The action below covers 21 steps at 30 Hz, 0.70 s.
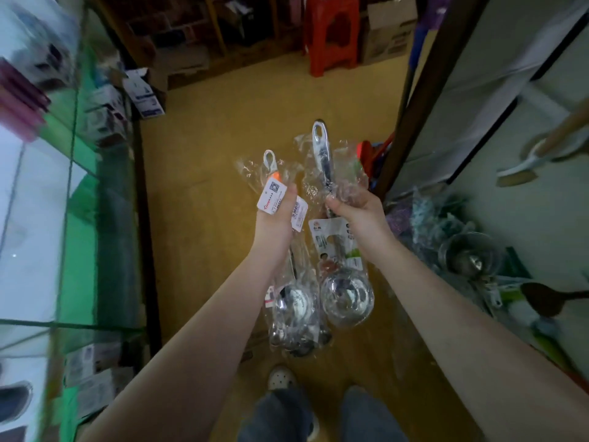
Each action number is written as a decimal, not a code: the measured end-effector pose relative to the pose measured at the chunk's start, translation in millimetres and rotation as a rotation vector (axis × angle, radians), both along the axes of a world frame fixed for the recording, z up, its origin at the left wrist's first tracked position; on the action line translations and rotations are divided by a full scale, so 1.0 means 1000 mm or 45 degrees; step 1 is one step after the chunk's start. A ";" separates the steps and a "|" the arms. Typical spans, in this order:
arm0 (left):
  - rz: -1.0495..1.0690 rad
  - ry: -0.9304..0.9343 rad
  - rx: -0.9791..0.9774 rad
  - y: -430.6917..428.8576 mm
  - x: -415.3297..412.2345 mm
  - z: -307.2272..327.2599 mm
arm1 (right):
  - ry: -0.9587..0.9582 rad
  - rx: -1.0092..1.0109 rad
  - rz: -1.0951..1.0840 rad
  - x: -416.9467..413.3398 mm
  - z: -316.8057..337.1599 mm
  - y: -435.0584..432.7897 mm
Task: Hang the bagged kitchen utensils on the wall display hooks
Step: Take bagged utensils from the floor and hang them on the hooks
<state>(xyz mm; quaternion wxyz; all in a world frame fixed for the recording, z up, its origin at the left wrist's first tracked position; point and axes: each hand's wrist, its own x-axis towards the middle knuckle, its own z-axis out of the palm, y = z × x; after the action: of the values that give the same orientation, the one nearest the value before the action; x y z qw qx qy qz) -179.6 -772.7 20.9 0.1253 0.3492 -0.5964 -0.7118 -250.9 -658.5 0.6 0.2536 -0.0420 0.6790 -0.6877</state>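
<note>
Together, both forearms reach forward over the floor (223,122), left hand (275,218) gripping bagged spoons (293,304) at a white QR-code tag (275,194), right hand (357,212) gripping a bagged ladle (345,295) by its handle, print unreadable.

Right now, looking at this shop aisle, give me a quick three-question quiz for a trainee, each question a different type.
1. True or false: the right hand grips a bagged ladle by its handle.
2. The red stool stands: A) on the floor ahead, B) on a table, C) on a hook.
3. Fill in: the left hand holds a bundle of bagged utensils with white ___ attached.
Key: 1 true; 2 A; 3 tags.
</note>
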 end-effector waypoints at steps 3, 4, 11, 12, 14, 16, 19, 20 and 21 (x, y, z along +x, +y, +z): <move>-0.076 0.061 -0.050 0.025 -0.008 0.055 | 0.066 -0.010 -0.067 -0.004 0.060 0.028; -0.094 0.087 -0.070 0.034 -0.010 0.071 | 0.088 -0.026 -0.086 -0.006 0.077 0.038; -0.297 0.242 -0.087 0.096 -0.026 0.134 | 0.191 -0.068 -0.312 0.003 0.147 0.110; -0.333 0.255 -0.070 0.105 -0.027 0.138 | 0.212 -0.029 -0.355 0.008 0.151 0.119; -0.399 0.257 -0.038 0.122 -0.025 0.142 | 0.222 0.022 -0.436 0.019 0.157 0.135; -0.484 0.258 -0.004 0.136 -0.021 0.146 | 0.230 0.033 -0.549 0.034 0.163 0.151; -0.663 0.293 0.081 0.158 -0.009 0.153 | 0.253 0.068 -0.721 0.065 0.174 0.172; -0.728 0.311 0.116 0.166 -0.003 0.156 | 0.277 0.105 -0.772 0.077 0.179 0.177; -0.793 0.341 0.155 0.175 0.003 0.158 | 0.308 0.151 -0.825 0.090 0.183 0.183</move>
<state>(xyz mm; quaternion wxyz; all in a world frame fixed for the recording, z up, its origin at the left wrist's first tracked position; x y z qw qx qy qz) -176.8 -597.5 179.1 -0.0418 0.0605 -0.6092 -0.7896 -160.9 -475.5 183.4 -0.0581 0.1092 0.7209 -0.6819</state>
